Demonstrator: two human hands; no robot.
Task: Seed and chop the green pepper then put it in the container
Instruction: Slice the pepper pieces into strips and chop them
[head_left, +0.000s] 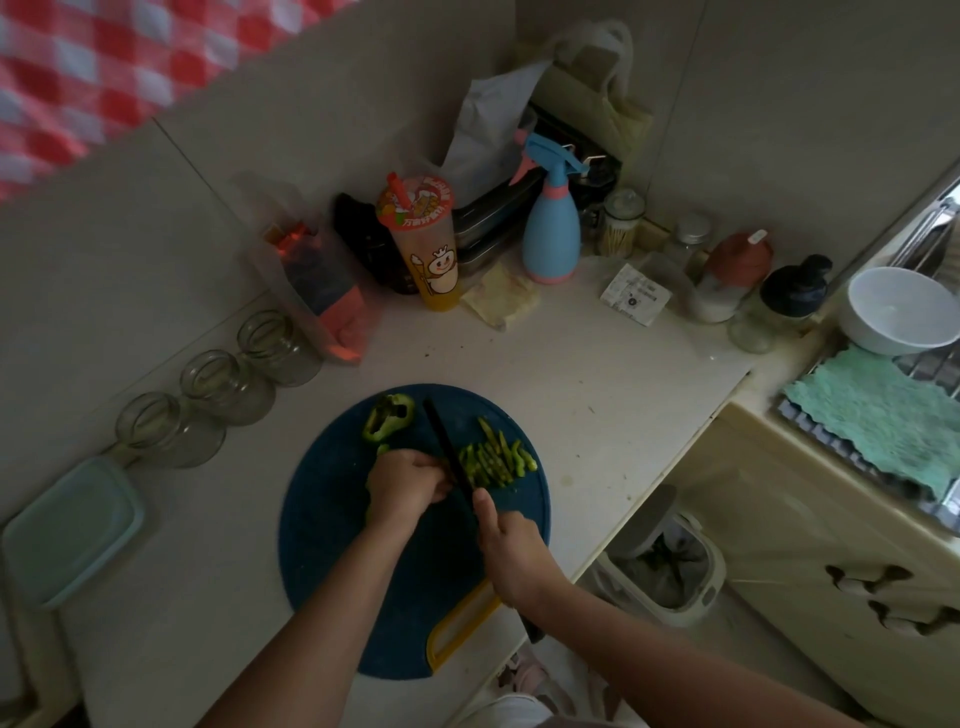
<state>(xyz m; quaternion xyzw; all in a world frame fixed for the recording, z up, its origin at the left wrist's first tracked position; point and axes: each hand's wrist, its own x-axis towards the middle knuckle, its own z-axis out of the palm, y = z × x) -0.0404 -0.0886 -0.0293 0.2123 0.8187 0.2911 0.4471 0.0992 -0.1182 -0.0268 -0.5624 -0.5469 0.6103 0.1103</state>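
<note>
The knife (445, 444) lay with its black blade slanting across the round dark blue cutting board (332, 551). Its tip pointed away from the person and a little to the left, and its long axis ran from the right hand (511, 551) up toward the board's far rim. That hand's fingers were wrapped around the handle, with the thumb laid straight along its top. Most of the handle was hidden in the grip; only the dark butt end showed below the wrist.

Just left of the blade, the left hand (405, 486) held a pepper piece (382, 448) down on the board with curled fingers. The hand covered nearly all of it, so its shape and direction could not be made out.

Just right of the blade lay the pepper strips (496, 460), side by side and lengthwise roughly parallel to the blade. In the dim light the single strips were hard to separate.

A hollow pepper section (389, 422) sat near the board's far left edge, apart from the hand.

The pale lidded container (72, 530) stood on the counter (597, 395) well to the left of the board.
</note>
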